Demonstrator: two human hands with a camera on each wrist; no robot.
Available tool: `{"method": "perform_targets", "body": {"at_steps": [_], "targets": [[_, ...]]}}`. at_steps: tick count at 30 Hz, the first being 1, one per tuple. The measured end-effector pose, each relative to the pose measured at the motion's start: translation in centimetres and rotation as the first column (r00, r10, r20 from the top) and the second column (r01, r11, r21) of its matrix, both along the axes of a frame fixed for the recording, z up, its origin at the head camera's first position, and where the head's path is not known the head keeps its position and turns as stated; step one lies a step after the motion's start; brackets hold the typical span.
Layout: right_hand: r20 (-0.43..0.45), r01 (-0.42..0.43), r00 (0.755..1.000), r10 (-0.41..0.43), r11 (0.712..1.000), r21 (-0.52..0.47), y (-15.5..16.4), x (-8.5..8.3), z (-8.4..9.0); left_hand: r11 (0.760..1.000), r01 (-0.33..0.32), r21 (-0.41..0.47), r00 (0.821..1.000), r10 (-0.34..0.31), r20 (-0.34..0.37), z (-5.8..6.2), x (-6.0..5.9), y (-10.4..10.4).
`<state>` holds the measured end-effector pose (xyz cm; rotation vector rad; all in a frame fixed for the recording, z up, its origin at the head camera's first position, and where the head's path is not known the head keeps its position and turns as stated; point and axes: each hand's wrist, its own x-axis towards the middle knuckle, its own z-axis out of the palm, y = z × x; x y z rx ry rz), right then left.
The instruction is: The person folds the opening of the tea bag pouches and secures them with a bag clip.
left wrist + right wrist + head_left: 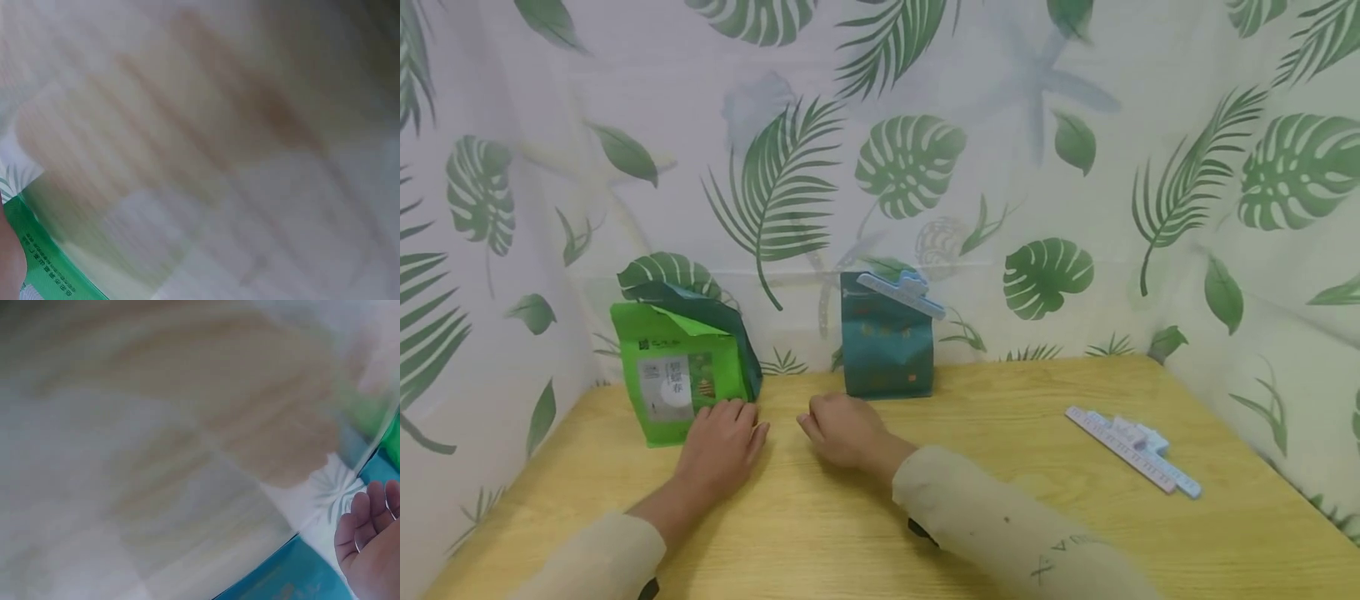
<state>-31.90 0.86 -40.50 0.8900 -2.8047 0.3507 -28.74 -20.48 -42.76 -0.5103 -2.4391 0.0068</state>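
Note:
My left hand (718, 446) rests low in front of a bright green pouch (666, 354) with a grey label, its fingertips overlapping the pouch's lower right corner in the head view. A darker teal pouch (750, 358) stands behind that one, and both tops look unsealed. Just in front of another teal pouch (887, 354), my right hand (846, 432) lies on the table with fingers loosely bent. A light blue sealing clip (906, 292) sits slanted across that pouch's top. The right wrist view shows nothing in the right hand (375, 544); only an edge of the left hand (9, 259) shows in its wrist view.
At the right of the wooden table (1000, 433) lie a pinkish clip (1120, 450) and a light blue clip (1186, 483), side by side and overlapping. A leaf-patterned cloth (955, 67) hangs behind the table and along both sides.

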Motion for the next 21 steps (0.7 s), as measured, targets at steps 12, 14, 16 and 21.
{"method": "perform_targets", "body": {"at_steps": [12,14,16,21], "targets": [[-0.002,-0.002,1.000,0.003,0.997,0.072,-3.5,0.5,-0.1,1.000,-0.008,0.003,1.000,0.008,-0.021,-0.2,0.0,-1.8],[-0.008,-0.003,1.000,0.003,0.996,0.093,-3.9,0.4,-0.2,1.000,-0.008,0.006,1.000,0.008,-0.016,-0.2,0.1,-2.0],[-0.015,-0.011,1.000,0.013,0.993,0.117,-4.4,0.4,-0.3,1.000,-0.005,0.006,1.000,0.005,-0.019,-0.2,0.2,-2.4],[-0.031,-0.038,0.999,0.042,0.991,0.128,-5.5,0.2,-0.3,1.000,-0.003,-0.004,1.000,0.003,-0.026,-0.2,0.3,-3.1]]}}
